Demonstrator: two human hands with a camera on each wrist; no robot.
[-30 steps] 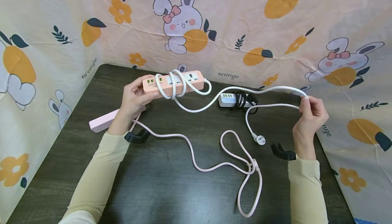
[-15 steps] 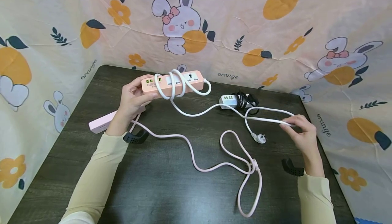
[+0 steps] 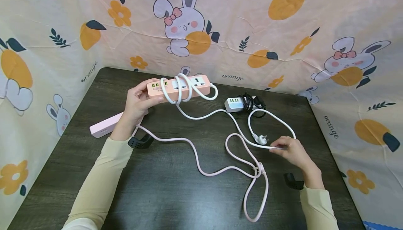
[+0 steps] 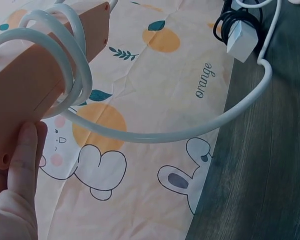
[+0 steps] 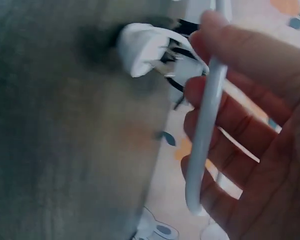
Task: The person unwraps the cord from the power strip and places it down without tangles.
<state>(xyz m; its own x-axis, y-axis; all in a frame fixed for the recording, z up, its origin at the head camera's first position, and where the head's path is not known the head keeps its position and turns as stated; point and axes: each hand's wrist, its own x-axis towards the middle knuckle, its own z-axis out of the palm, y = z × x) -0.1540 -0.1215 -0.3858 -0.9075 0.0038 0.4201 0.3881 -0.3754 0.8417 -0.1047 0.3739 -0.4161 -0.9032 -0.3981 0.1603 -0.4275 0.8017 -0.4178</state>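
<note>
My left hand (image 3: pixel 137 99) grips one end of an orange power strip (image 3: pixel 204 83), held up above the table. Its white cord (image 3: pixel 196 118) is wound round the strip in several loops, then runs off to the right. Between thumb and fingers, my right hand (image 3: pixel 291 151) pinches that cord low over the right side of the table. In the right wrist view the cord (image 5: pixel 205 130) crosses in front of the curled fingers. The cord's white plug (image 3: pixel 260 139) lies just left of the right hand. Close up in the left wrist view, the strip (image 4: pixel 27 95) shows its underside.
A pink power strip (image 3: pixel 105 125) lies behind my left forearm, partly hidden. Its pale pink cord (image 3: pixel 198 160) stretches across the table, ending in a loose bundle at right. Near the back wall stands a white power strip (image 3: pixel 233 105) wrapped in black cord (image 3: pixel 248 102).
My right hand has come down and left toward the table with the white cord, which now hangs slacker. The plug has shifted slightly left. My left hand and the orange strip have barely moved.
</note>
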